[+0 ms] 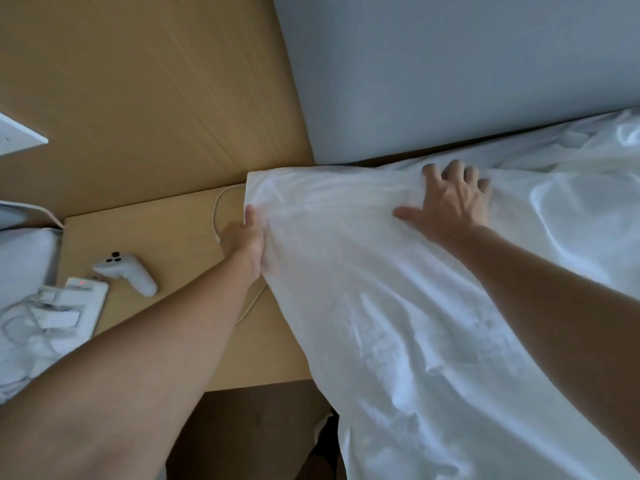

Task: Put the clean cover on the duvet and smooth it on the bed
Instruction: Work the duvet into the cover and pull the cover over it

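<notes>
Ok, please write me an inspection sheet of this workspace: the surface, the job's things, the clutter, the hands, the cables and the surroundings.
Surface: bed, white linen, creased.
Job's things: duvet cover, white and wrinkled, one corner reaching over the bedside table; cannot tell if the duvet is inside.
Clutter: white controller and white device with a red light, both on the table.
Hands: left hand grips the cover's edge near the corner; right hand presses on the cover with spread fingers.
Cables: white cable loops on the table beside the left hand; tangled white cables by the device.
Surroundings: grey headboard, wooden wall panel.
</notes>
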Demonstrator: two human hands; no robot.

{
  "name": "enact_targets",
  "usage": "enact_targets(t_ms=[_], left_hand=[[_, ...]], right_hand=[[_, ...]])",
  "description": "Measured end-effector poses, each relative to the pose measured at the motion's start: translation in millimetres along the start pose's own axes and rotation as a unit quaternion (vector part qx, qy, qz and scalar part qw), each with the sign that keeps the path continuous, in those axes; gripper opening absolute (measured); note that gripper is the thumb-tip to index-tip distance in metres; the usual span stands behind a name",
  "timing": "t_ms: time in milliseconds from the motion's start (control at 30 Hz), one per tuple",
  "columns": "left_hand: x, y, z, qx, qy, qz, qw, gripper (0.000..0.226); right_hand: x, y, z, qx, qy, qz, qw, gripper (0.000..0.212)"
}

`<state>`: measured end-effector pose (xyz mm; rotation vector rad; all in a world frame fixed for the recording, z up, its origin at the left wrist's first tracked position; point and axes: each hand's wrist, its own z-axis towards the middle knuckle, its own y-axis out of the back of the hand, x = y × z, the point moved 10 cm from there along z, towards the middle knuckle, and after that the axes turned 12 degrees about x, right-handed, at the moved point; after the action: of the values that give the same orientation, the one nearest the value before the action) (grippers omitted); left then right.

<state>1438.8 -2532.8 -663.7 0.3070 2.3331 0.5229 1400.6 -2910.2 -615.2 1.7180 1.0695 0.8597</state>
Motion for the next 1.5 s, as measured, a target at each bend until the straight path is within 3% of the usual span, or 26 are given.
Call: enact_targets(t_ms=[67, 167, 233, 333, 400, 533, 600, 700, 833, 933, 967, 1033, 1067, 1133, 1200, 1233, 1267, 1400, 1500], left_hand=[[12.5, -40.7, -13.7, 0.158, 0.040, -0.069, 0.984, 0.082], [31.8, -80.3, -46.0, 0.310, 0.055, -0.067, 0.947, 0.060], [37.9, -83.0, -49.6, 0.306, 0.038, -0.050, 0.950, 0.049], [22.1, -51.0, -26.7, 0.163, -0.060, 0.006, 0.985, 0.040], [8.8, -38.9, -21.5, 0.134, -0.106, 0.030, 0.985, 0.030], [5.8, -37.1, -26.6, 0.181, -0.086, -0.028, 0.979, 0.026], [18.1, -58.0, -47.5, 0.278, -0.024, -0.071, 0.958, 0.028], [44.8, -86.5, -95.0, 0.421, 0.033, -0.035, 0.906, 0.038], [67.0, -85.1, -116.4, 0.456, 0.018, -0.052, 0.888, 0.041], [76.7, -84.3, -140.4, 0.499, 0.023, -0.128, 0.857, 0.041], [82.4, -86.0, -150.3, 0.516, 0.035, -0.143, 0.844, 0.041], [94.5, -91.6, -174.5, 0.551, 0.047, -0.127, 0.823, 0.043], [100.9, -93.8, -185.8, 0.562, 0.050, -0.114, 0.818, 0.041], [108.8, -94.4, -200.3, 0.561, 0.050, -0.099, 0.821, 0.041], [109.0, -93.7, -203.3, 0.546, 0.043, -0.110, 0.829, 0.056], [106.8, -95.2, -205.9, 0.541, 0.043, -0.124, 0.831, 0.061], [104.5, -97.6, -208.5, 0.539, 0.044, -0.140, 0.829, 0.062], [110.2, -112.9, -210.7, 0.537, 0.065, -0.168, 0.824, 0.055], [110.2, -123.7, -210.3, 0.568, 0.082, -0.166, 0.801, 0.051]], right_hand=[[4.0, 1.3, -28.7, -0.051, -0.018, 0.064, 0.996, 0.081], [28.6, -13.3, -99.4, -0.087, -0.020, 0.165, 0.982, 0.079], [45.0, -33.5, -151.1, -0.081, -0.035, 0.189, 0.978, 0.074], [47.6, -63.5, -204.5, -0.071, -0.075, 0.202, 0.974, 0.070], [44.7, -74.4, -224.4, -0.070, -0.093, 0.213, 0.970, 0.070], [35.2, -97.8, -257.8, -0.032, -0.130, 0.214, 0.968, 0.089], [23.0, -122.6, -279.9, 0.036, -0.166, 0.194, 0.966, 0.107], [12.2, -144.1, -311.1, 0.078, -0.194, 0.173, 0.962, 0.114], [14.2, -142.6, -332.4, 0.061, -0.210, 0.242, 0.945, 0.091], [36.6, -118.7, -370.3, -0.115, -0.194, 0.353, 0.908, 0.042], [44.8, -119.0, -384.8, -0.138, -0.209, 0.405, 0.879, 0.030], [66.6, -147.3, -402.4, -0.069, -0.252, 0.559, 0.787, 0.031], [82.2, -174.0, -412.1, -0.008, -0.283, 0.653, 0.703, 0.037], [111.4, -223.1, -435.8, 0.063, -0.347, 0.812, 0.464, 0.046], [125.1, -246.7, -448.0, 0.015, -0.356, 0.902, 0.242, 0.061], [125.0, -253.4, -450.4, -0.030, -0.350, 0.923, 0.156, 0.072], [124.3, -256.1, -451.1, -0.068, -0.340, 0.933, 0.093, 0.080], [119.3, -237.0, -426.1, -0.173, -0.238, 0.953, -0.073, 0.080], [102.2, -227.1, -406.8, -0.253, -0.193, 0.936, -0.149, 0.083]])
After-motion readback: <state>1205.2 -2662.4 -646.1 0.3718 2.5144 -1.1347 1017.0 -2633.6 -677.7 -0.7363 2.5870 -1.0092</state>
